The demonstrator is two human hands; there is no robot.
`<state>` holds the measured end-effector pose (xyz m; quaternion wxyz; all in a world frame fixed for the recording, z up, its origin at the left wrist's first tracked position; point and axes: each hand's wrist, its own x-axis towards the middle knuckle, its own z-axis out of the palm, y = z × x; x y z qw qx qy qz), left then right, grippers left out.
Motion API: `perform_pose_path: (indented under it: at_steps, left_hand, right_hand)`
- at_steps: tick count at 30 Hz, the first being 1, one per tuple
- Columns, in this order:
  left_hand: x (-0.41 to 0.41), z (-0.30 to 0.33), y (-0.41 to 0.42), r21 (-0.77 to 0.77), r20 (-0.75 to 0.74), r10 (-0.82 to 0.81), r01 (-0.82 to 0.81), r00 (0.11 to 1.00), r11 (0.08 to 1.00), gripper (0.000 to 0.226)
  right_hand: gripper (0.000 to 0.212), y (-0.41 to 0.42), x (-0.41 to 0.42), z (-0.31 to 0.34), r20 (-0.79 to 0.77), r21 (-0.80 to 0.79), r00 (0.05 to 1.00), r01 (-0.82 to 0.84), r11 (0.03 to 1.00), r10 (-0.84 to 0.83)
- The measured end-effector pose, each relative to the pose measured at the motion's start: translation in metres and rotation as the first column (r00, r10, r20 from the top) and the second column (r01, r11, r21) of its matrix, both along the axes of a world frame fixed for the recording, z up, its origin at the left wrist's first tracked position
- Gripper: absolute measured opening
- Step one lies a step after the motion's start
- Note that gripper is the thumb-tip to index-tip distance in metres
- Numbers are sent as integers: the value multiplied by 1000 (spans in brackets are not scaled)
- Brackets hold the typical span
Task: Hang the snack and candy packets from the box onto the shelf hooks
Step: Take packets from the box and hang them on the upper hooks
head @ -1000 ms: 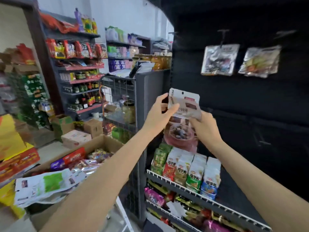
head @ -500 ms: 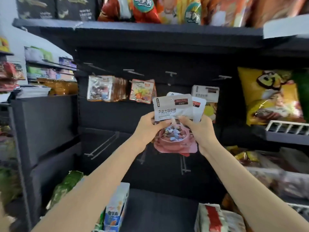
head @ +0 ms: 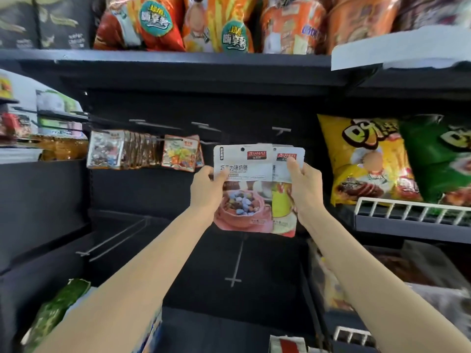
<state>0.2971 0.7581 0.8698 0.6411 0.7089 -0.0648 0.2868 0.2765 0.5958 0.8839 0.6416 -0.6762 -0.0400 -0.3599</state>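
**Candy packets held up before the black back panel**

Left hand grasps the front candy packet at its left edge, thumb over the printed face. Right hand grasps the rear candy packet near its top right, fingers curled round the edge. The rear packet overlaps behind the front one; both upright, punch hole of the front one visible at top.

Relative to the front packet: a bare hook just above and right; row of hung packets well to the left; another bare hook below; yellow snack bag to the right, beside a green bag; orange bags on the shelf above.
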Motion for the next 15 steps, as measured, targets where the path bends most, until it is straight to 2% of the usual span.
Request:
perform_pose_path:
  at_steps: [7, 15]
  left_hand:
    - [2, 6, 1, 91, 69, 262, -268, 963, 959, 18]
    - [5, 14, -7, 228, 162, 391, -420, 906, 879, 21]
  right_hand:
    - [43, -14, 24, 10, 17, -59, 998, 69, 996, -68]
    - [36, -18, 45, 8, 9, -107, 993, 121, 987, -121]
